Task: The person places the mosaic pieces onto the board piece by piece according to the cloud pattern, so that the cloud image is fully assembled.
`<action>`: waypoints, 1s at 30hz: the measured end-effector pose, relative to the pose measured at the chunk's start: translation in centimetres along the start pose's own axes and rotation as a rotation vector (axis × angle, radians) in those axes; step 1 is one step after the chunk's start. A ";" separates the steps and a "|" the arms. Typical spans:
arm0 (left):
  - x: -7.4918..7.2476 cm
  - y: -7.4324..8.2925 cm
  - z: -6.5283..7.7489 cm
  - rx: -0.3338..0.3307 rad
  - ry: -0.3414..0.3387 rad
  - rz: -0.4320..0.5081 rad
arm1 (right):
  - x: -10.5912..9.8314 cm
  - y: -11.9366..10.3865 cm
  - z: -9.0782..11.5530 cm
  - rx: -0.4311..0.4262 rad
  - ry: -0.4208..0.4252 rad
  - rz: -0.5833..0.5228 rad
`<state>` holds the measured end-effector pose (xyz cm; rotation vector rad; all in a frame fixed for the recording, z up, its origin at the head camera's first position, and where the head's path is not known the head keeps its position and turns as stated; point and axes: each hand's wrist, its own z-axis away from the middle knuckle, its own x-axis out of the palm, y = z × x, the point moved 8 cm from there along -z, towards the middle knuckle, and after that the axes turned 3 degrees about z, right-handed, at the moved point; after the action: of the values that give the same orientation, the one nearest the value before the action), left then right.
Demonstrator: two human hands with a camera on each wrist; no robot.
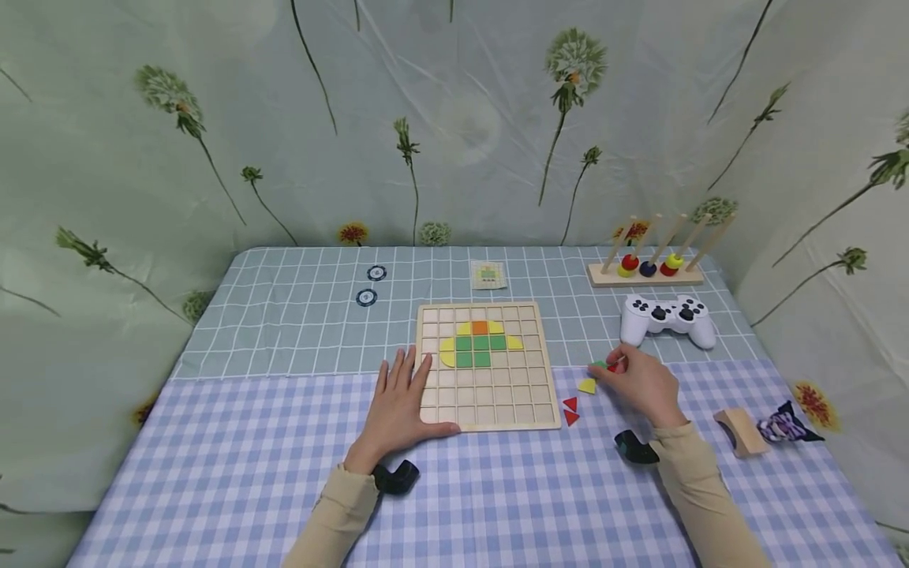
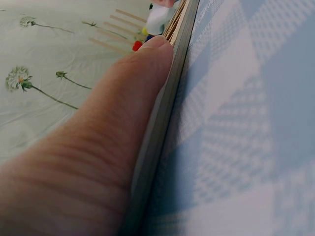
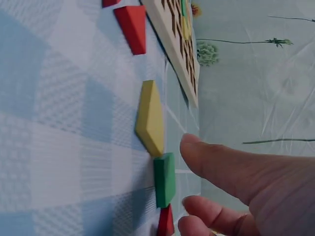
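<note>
A wooden grid board [image 1: 511, 402] lies mid-table, with green squares, an orange square and several yellow pieces set in its upper cells. My left hand [image 1: 398, 410] rests spread along the board's left side, its thumb [image 2: 142, 64] against the near edge. Right of the board, my right hand [image 1: 642, 386] reaches over loose pieces. Its thumb [image 3: 211, 162] and fingers stand apart beside a green square [image 3: 165, 180] on the cloth. A red piece [image 3: 166, 222] lies just beyond that square, partly hidden. Next to it is a yellow piece [image 3: 150, 118], then two red triangles [image 1: 571, 416].
A pattern card [image 1: 488, 274] and two round chips [image 1: 376, 273] lie behind the board. At the back right stand a peg rack [image 1: 611, 278] with coloured beads and a white game controller [image 1: 667, 315]. A wooden arch block [image 1: 742, 432] and a purple patterned packet [image 1: 786, 424] lie far right.
</note>
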<state>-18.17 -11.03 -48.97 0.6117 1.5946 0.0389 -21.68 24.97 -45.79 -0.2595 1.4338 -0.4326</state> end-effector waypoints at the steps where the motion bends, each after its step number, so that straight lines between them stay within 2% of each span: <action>1: 0.0 0.0 0.0 0.001 0.003 0.003 | 0.0 0.0 0.0 -0.001 -0.001 0.002; 6: 0.0 0.0 0.0 0.002 0.003 0.012 | 0.1 -0.3 0.1 -0.040 0.017 0.005; 14: 0.0 0.0 0.0 0.004 0.008 0.015 | 0.5 -1.4 -0.4 -0.120 0.024 -0.058; 20: 0.1 0.0 0.0 0.003 -0.007 0.006 | 0.5 -2.1 -0.5 -0.134 0.046 -0.106; 25: 0.1 -0.1 -0.1 -0.017 -0.022 -0.004 | 0.7 -3.5 -0.8 -0.175 0.073 -0.182; 30: 0.2 -0.2 0.0 -0.022 -0.037 -0.004 | 1.7 -5.5 -1.3 -0.225 0.044 -0.275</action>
<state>-18.28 -11.11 -49.18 0.5888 1.5580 0.0416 -23.60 19.41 -45.10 -0.6372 1.4963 -0.5020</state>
